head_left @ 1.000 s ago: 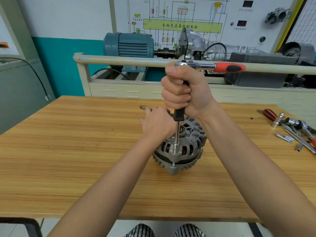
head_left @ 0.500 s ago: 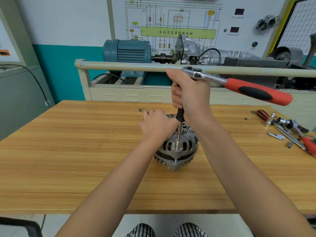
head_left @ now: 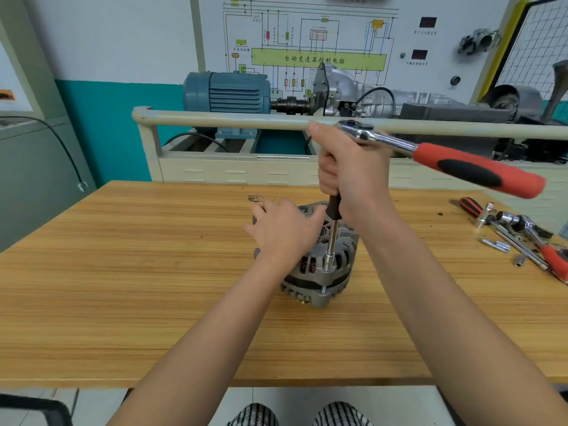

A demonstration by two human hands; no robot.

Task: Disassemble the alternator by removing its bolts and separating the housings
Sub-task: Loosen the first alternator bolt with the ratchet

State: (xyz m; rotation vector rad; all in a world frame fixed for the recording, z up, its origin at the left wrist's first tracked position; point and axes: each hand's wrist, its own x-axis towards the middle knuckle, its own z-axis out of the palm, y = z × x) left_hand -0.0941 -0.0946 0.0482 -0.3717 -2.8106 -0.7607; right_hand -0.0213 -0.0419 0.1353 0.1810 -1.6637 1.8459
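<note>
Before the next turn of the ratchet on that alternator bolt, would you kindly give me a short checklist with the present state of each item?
1. Socket seated on the bolt at the housing edge: ok, it sits down on the lug.
2. Extension bar upright: ok, near vertical.
3. Right hand grips the extension below the ratchet head: ok.
4. Left hand rests on the alternator to steady it: ok.
5. Ratchet handle free to swing: ok, nothing near it.
6. Bolt already loose: cannot tell.
</note>
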